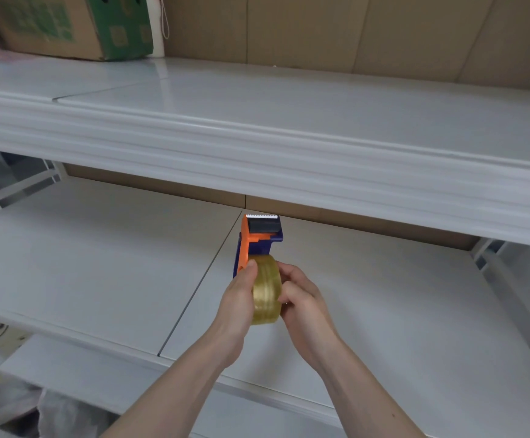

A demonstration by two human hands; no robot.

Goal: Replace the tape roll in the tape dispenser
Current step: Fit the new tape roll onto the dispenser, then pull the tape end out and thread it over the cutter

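Note:
An orange and blue tape dispenser (257, 238) with a toothed metal blade at its far end is held above the lower white shelf (83, 263). A yellowish clear tape roll (267, 287) sits on edge against the dispenser's near end, between both hands. My left hand (237, 303) grips the dispenser's orange side with the thumb on the roll's top. My right hand (301, 298) presses its fingers on the roll's right face. The dispenser's handle and hub are hidden behind the roll and hands.
An upper white shelf (289, 121) overhangs just beyond the dispenser's blade. A cardboard box with green print (67, 26) stands at the upper shelf's far left. Brown cardboard panels (352, 33) line the back. Crumpled plastic (36, 406) lies at the lower left.

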